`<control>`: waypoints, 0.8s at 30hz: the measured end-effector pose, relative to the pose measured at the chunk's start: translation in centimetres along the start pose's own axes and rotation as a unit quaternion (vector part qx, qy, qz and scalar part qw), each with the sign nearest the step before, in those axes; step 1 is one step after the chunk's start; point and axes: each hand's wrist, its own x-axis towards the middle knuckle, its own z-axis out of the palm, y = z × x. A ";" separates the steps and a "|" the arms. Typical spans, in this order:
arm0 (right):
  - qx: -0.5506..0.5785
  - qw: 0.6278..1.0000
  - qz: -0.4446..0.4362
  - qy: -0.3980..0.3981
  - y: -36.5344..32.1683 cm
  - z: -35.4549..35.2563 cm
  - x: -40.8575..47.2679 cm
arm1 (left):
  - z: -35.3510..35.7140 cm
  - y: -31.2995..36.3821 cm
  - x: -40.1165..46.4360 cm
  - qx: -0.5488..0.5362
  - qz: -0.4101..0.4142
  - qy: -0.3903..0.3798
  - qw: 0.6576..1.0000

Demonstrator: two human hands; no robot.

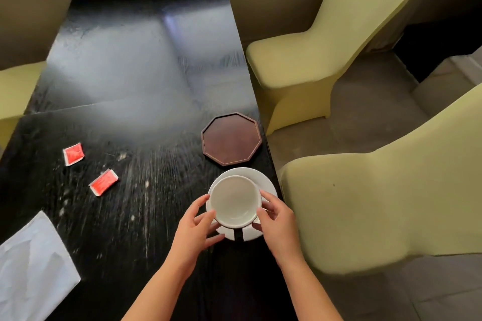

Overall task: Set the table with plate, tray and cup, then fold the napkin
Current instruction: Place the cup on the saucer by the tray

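Over the plate, both hands hold the cup mouth-up.

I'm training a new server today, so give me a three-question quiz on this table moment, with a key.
1. True or false: the cup stands on the wooden tray.
2. What holds the cup? A) left hand only B) both hands C) right hand only
3. How many red packets lie on the table?

Key:
1. False; it sits over the white plate, and the tray is empty.
2. B
3. Two; the second packet lies nearer the unfolded napkin.
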 end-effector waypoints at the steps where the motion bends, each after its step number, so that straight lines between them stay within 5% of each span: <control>1: 0.001 1.000 0.002 -0.002 0.3 0.0 0.7 | 0.2 0.0 0.6 0.002 -0.003 0.004 1.000; 24: 0.023 0.999 -0.031 -0.028 3.3 -1.0 3.5 | 2.1 -2.6 1.7 0.009 0.037 0.045 0.998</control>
